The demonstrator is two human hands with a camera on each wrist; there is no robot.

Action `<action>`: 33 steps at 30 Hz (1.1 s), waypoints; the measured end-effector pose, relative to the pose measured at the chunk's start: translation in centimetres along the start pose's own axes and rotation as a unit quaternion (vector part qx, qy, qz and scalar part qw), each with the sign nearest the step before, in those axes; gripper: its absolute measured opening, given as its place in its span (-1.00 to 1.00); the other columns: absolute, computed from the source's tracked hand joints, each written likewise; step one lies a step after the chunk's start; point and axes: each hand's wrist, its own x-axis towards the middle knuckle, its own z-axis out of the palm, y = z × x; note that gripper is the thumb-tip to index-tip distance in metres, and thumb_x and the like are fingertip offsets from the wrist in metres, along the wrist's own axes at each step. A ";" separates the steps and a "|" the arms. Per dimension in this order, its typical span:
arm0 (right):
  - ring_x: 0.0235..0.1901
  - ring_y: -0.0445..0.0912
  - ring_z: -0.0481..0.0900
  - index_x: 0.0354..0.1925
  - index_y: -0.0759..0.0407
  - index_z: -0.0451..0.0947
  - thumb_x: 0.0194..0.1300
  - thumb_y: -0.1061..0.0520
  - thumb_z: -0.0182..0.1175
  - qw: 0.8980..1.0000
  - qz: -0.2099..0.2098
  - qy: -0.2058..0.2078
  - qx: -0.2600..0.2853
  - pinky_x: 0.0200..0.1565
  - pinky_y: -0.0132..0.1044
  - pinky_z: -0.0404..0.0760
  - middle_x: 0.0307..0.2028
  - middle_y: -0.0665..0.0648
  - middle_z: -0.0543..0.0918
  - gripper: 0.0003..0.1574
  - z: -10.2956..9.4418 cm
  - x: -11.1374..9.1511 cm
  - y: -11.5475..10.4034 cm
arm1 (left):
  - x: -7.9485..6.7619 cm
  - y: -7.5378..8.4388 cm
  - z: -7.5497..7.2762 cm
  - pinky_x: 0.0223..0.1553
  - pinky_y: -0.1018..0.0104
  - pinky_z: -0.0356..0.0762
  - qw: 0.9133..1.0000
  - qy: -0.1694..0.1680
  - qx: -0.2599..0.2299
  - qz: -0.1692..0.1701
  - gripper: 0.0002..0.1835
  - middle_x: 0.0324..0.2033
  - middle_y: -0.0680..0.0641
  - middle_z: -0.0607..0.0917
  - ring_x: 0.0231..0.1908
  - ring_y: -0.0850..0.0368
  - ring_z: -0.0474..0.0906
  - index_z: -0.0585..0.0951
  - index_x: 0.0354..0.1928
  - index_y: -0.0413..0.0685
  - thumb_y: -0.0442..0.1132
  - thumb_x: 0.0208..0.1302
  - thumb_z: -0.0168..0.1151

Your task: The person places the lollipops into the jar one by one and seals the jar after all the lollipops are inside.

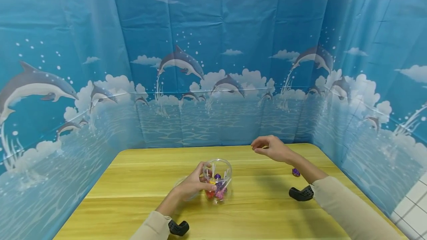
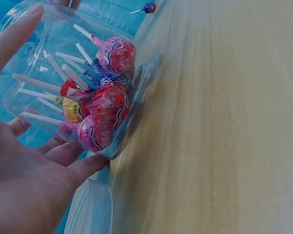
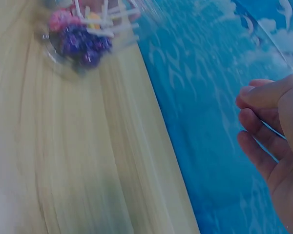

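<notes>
My left hand (image 1: 196,183) grips a clear plastic jar (image 1: 228,169) from its left side, thumb across the front and fingers round the far side. The jar stands on the table with its open mouth up. Inside are several wrapped lollipops (image 2: 110,105), pink, red, yellow and purple, their white sticks pointing toward the mouth. Over the table's back right part my right hand (image 1: 274,149) is raised, fingers loosely bent with nothing visible in them. One purple-wrapped lollipop (image 1: 295,172) lies on the table below the right forearm.
A clear round lid (image 2: 98,209) lies beside the jar, partly hidden by the left hand in the head view. The wood-patterned table (image 1: 133,169) is bordered by a blue dolphin-print curtain (image 1: 207,121) at the back and sides. Black wrist mounts (image 1: 301,194) sit on both wrists.
</notes>
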 end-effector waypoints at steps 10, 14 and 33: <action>0.03 0.15 0.64 0.10 0.26 0.65 0.53 0.27 0.19 0.999 0.032 0.014 -0.021 -0.01 0.00 0.65 0.01 0.20 0.70 -0.75 -3.1 -2.2 3.1 | 0.0 0.0 0.0 -0.14 0.20 0.47 1.000 0.001 -0.007 -0.003 -0.20 0.10 -0.36 0.34 -0.20 0.09 0.40 0.22 0.34 -0.09 -0.31 0.21 0.54; 0.03 0.18 0.63 0.10 0.30 0.64 0.52 0.29 0.18 0.998 0.049 0.008 -0.031 -0.02 0.03 0.65 0.00 0.22 0.70 -0.74 -3.9 -3.2 4.2 | 0.0 0.0 0.0 -0.16 0.20 0.45 1.000 0.002 -0.003 -0.002 -0.21 0.07 -0.32 0.36 -0.22 0.10 0.39 0.22 0.34 -0.09 -0.30 0.22 0.54; 0.13 0.43 0.49 0.19 0.49 0.53 0.55 0.34 0.05 0.986 0.143 0.066 -0.047 0.05 0.25 0.56 0.13 0.50 0.56 -0.65 -5.5 -8.6 10.0 | -0.1 0.2 0.1 -0.10 0.19 0.48 1.000 0.002 -0.006 -0.003 -0.20 0.05 -0.23 0.39 -0.17 0.06 0.43 0.23 0.35 -0.10 -0.30 0.20 0.55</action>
